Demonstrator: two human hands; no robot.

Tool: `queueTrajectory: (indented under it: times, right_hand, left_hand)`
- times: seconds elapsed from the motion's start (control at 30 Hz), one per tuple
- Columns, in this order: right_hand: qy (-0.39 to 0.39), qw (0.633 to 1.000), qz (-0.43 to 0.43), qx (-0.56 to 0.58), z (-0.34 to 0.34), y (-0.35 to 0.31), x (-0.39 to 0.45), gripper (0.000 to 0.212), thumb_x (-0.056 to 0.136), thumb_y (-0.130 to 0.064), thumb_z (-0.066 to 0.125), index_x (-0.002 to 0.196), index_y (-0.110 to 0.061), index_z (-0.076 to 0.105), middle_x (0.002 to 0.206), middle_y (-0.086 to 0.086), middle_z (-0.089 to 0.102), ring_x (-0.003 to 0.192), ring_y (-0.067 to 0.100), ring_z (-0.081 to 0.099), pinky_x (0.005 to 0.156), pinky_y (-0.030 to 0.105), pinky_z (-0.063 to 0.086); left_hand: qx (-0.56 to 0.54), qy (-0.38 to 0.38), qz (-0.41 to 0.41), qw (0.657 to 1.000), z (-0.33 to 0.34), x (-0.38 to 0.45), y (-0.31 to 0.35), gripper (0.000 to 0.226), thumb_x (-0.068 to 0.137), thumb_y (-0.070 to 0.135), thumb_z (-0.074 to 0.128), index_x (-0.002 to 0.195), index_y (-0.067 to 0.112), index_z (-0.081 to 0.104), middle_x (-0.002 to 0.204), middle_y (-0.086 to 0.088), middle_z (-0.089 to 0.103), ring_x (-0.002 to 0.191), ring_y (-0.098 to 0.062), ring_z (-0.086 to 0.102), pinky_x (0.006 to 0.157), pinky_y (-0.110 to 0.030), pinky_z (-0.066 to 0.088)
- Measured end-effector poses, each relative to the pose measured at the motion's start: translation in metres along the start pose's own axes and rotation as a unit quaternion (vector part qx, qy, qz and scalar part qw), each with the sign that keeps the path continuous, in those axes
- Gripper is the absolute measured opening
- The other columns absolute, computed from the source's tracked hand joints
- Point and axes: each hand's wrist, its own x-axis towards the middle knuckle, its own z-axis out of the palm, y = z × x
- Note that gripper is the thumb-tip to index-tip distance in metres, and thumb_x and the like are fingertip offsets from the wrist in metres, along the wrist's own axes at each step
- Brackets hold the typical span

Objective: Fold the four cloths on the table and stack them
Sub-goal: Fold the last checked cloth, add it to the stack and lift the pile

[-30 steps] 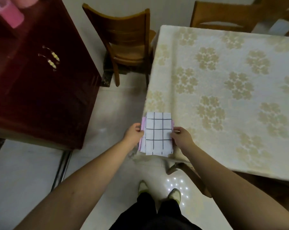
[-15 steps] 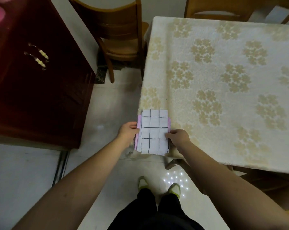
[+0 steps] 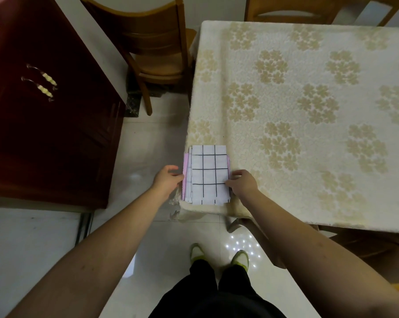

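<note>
At the near corner of the table [image 3: 308,138], right in front of the person's shoes [image 3: 219,254], sits the stack of folded cloths [image 3: 207,175], and the 2 hands are on either side of it. The left hand [image 3: 167,180] has its fingers against the left edge where a pink layer [image 3: 184,173] peeks out, and the right hand [image 3: 241,182] has its fingertips on the right edge of the white grid-pattern cloth [image 3: 209,161] on top; neither looks clamped around anything, more like loose fingers nudging the sides. I can't count 4 layers for sure, just the grid one on top, pink poking out both sides and some pale edges between. Looks to me like the folding is done and this is just the final squaring-up. To do it well I'd push both sides inward evenly so the pink edges tuck under the top cloth, keep the palms low so the top layer doesn't ride up, and slide the pile a bit further in, since it sits close to the table's edge and the tablecloth could drag with it. Further out there's the floral tablecloth, a wooden chair [image 3: 152,49] at the far left corner, another chair [image 3: 292,10] behind the table, and a dark red cabinet [image 3: 45,111] off to the left. No brands, labels or readable writing anywhere.
</note>
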Motion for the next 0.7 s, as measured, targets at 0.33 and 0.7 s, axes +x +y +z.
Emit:
queueTrajectory:
  times: [0.33,0.7]
  right_hand:
    - [0.001,0.999,-0.006,-0.036,0.0,0.008,-0.005,0.034,0.082,-0.012,0.064,0.116,-0.012,0.061,0.107,0.008,0.068,0.082,0.019,0.059,0.067,0.026,0.043]
    - [0.049,0.998,-0.025,-0.002,-0.008,0.015,-0.014,0.029,0.085,-0.028,0.063,0.111,-0.014,0.061,0.097,-0.002,0.067,0.09,0.02,0.064,0.078,0.033,0.051]
  left_hand:
    - [0.053,0.017,0.042,0.998,0.007,-0.003,-0.008,0.025,0.084,0.006,0.07,0.108,0.01,0.065,0.104,-0.009,0.067,0.086,-0.02,0.063,0.079,-0.031,0.053]
    - [0.085,0.068,0.078,0.991,0.002,-0.017,-0.008,0.013,0.093,0.018,0.055,0.103,0.023,0.061,0.105,-0.003,0.068,0.093,-0.023,0.066,0.084,-0.036,0.054]
